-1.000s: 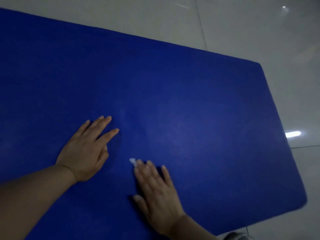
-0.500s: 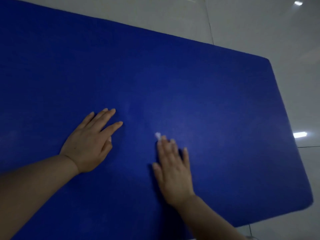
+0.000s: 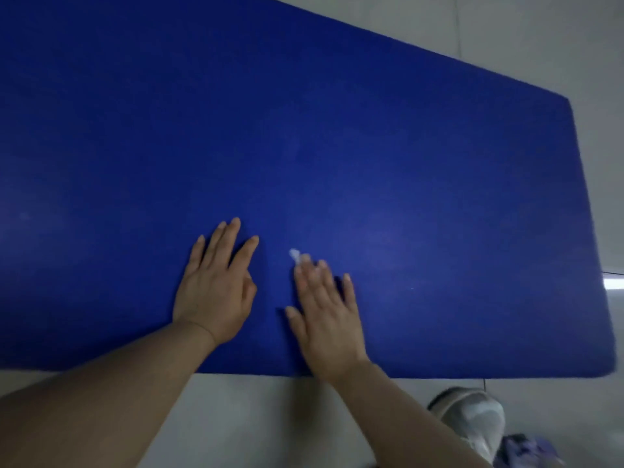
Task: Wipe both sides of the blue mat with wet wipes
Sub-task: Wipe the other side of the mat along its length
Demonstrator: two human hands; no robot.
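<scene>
A large blue mat [image 3: 371,136] lies flat on a pale tiled floor and fills most of the view. My left hand [image 3: 216,285] rests palm down on the mat near its front edge, fingers spread, holding nothing. Just to its right, my right hand [image 3: 326,309] presses flat on the mat with a white wet wipe [image 3: 295,255] under it; only a small corner of the wipe sticks out past the fingertips.
Pale floor tiles [image 3: 256,420] show in front of the mat and beyond its far and right edges. A grey and white shoe [image 3: 472,420] stands on the floor at the lower right, just in front of the mat's edge.
My right hand with the wipe slid forward across the mat, then stayed beside the left hand. The view has tilted down, so the mat's front edge, the floor and a shoe now show.
</scene>
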